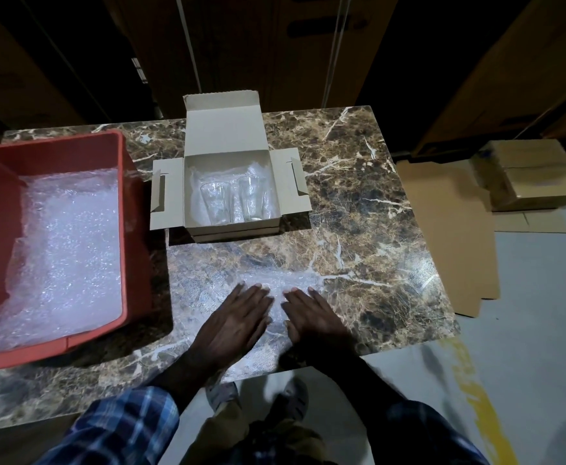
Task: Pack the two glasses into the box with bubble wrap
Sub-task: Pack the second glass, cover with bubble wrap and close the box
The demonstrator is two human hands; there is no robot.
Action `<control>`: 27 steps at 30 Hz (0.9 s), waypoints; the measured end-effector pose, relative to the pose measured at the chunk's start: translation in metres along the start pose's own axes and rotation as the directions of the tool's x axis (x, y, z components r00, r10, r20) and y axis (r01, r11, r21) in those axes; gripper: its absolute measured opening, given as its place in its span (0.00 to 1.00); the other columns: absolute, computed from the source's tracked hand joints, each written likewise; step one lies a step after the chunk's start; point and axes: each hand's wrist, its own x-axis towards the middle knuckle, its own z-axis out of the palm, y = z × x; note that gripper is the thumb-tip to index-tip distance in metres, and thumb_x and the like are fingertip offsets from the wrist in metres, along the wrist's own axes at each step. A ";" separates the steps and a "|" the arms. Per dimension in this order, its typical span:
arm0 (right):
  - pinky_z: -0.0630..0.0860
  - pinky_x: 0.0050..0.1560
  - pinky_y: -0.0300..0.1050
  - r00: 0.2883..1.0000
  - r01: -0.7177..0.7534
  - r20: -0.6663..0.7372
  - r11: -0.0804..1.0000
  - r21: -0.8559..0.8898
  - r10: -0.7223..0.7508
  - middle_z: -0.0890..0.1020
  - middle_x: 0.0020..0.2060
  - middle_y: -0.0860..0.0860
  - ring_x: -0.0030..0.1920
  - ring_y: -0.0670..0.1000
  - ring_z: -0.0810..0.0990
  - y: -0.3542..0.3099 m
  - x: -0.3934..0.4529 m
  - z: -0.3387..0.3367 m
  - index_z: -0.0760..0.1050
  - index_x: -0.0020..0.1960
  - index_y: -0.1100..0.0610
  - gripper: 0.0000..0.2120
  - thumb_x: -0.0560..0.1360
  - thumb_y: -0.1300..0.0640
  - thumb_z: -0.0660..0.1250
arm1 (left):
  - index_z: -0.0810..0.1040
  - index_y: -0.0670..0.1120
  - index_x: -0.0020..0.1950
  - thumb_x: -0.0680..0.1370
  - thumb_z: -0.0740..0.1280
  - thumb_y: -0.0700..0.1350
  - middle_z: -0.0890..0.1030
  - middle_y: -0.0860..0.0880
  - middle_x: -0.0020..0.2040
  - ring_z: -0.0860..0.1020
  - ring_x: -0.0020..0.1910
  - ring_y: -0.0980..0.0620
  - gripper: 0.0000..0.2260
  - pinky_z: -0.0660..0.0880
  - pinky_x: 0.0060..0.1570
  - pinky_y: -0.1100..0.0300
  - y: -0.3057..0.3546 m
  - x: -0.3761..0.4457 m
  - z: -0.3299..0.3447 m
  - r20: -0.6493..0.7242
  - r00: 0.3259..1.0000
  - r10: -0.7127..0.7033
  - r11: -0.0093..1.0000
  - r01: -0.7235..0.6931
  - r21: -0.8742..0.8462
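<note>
Both hands, left hand (233, 325) and right hand (313, 322), lie flat w/ fingers straight at frame centre-bottom, smoothing bubble wrap sheet (207, 283) for covering glasses (231, 199) in box (231, 226).

**A:** so where's the cam sitting? only one view, right?

**B:** yep, just the head cam, nothing to overlap with. It looks forward and steeply down on the marble table (359, 209), from the person's side of it. Pretty close: the near edge of the table sits low in frame, feet visible under it.

**A:** and past the table?

**B:** wide lens, so the far side shows too, but it's dark there, probably stacked cartons.
</note>
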 end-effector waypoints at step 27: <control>0.65 0.34 0.46 0.712 -0.683 0.201 0.596 0.422 0.673 0.75 0.30 0.51 0.32 0.54 0.73 0.021 0.055 -0.033 0.72 0.44 0.56 0.09 0.78 0.54 0.69 | 0.76 0.48 0.43 0.73 0.76 0.50 0.81 0.45 0.34 0.77 0.30 0.52 0.11 0.77 0.37 0.61 0.005 0.049 -0.028 0.068 0.489 -0.870 0.303 0.637 -0.709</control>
